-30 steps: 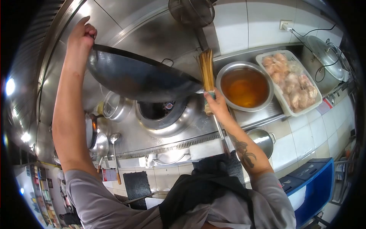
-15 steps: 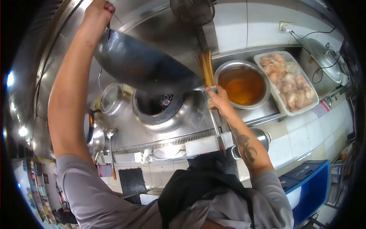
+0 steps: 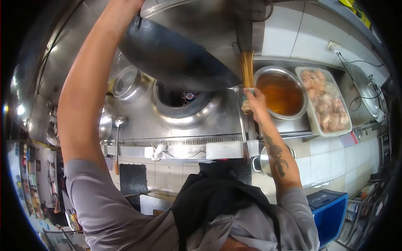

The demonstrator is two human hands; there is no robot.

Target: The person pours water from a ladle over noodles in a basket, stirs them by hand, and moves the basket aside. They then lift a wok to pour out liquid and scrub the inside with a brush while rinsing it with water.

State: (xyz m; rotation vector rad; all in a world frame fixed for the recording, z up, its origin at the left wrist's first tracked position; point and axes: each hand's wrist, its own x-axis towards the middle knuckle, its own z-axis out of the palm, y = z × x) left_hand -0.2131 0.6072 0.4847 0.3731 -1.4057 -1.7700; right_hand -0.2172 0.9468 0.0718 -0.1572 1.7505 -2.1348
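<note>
The steel tabletop (image 3: 138, 125) runs beneath everything. Above it the dark wok (image 3: 180, 56) is tilted, its left end raised, over the round burner (image 3: 182, 112). To the right sits a white basket (image 3: 347, 118) of pale raw meat (image 3: 326, 102), beside a metal bowl (image 3: 302, 109) of amber liquid (image 3: 279, 95). A ladle (image 3: 121, 121) lies left of the burner. The right hand (image 3: 256, 100) is closed around an upright bamboo brush (image 3: 248, 71), near the wok's lower end. The left hand (image 3: 133, 3), at the wok's raised end, is mostly cut off; its grip cannot be told.
</note>
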